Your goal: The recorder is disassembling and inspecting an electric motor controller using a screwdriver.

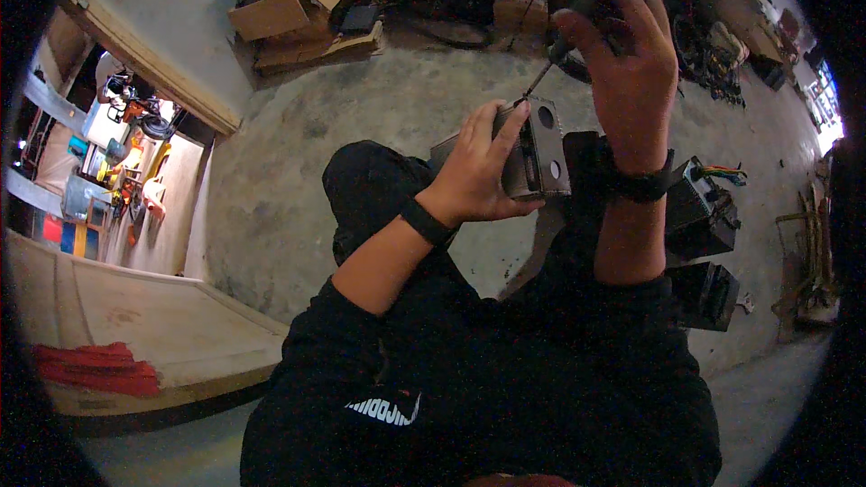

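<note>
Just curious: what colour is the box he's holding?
Grey metal box, seen in the head view.

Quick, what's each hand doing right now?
Left hand: closed on the grey metal box.
Right hand: closed on the screwdriver.

Bare concrete floor, cardboard boxes, bright doorway

Dim, grainy fisheye view, black vignetted corners, bent edges, daylight glare at far right.
</note>
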